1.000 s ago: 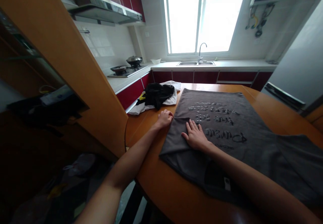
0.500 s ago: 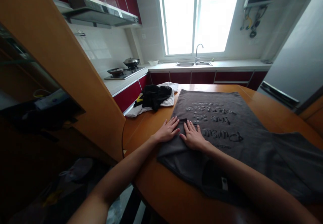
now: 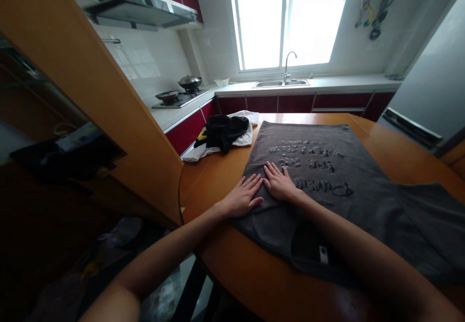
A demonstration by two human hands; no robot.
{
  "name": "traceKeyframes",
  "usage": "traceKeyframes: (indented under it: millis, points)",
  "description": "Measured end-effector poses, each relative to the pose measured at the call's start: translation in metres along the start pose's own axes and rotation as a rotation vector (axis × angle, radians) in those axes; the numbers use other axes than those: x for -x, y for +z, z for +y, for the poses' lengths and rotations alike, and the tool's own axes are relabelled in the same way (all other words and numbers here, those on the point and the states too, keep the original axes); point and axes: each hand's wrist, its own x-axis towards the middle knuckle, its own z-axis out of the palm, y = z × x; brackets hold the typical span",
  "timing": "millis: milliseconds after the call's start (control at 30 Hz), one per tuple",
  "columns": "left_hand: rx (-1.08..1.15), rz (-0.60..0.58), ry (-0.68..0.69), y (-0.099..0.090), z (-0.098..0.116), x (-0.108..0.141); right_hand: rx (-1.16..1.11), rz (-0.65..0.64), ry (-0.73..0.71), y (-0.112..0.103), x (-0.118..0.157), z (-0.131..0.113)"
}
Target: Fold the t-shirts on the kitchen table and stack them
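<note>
A dark grey garment (image 3: 363,167) with raised black lettering lies spread on the wooden table (image 3: 207,186), its neckline and small white label towards me and one sleeve stretching right. My left hand (image 3: 241,196) rests flat on the garment's left part, fingers spread. Just right of it, my right hand (image 3: 279,182) also lies flat on the cloth beside the lettering, its fingers apart. The fingertips of my left hand are close to the right hand's thumb. Neither hand grips anything.
Black and white clothes (image 3: 225,133) lie heaped at the table's back left. A wooden panel (image 3: 119,104) stands left of the table. Beyond are a stove with pans (image 3: 189,83), a sink (image 3: 281,84) and a fridge (image 3: 428,84) at right.
My left hand has slid slightly down towards me, and my right hand has shifted slightly up the cloth. The fold near the fingertips looks flatter. The camera view has tilted down a little.
</note>
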Motion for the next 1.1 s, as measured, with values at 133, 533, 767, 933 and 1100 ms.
traceKeyframes:
  millis: [133, 533, 767, 933, 1100]
  points:
    - [0.036, 0.068, 0.017, -0.006, 0.005, 0.009, -0.002, -0.008, 0.011, -0.001, 0.0, -0.001]
    - [-0.074, 0.038, 0.208, -0.001, 0.028, 0.036, 0.002, 0.014, 0.002, 0.002, -0.001, 0.002]
    - [-0.042, -0.03, 0.246, -0.008, 0.036, 0.043, -0.01, 0.017, 0.009, -0.002, 0.0, -0.001]
    - [-0.023, -0.047, 0.266, -0.008, 0.038, 0.047, -0.019, 0.036, 0.012, -0.001, -0.001, -0.001]
    - [0.0, -0.008, 0.283, -0.009, 0.048, 0.048, -0.038, 0.031, 0.025, -0.002, -0.001, -0.001]
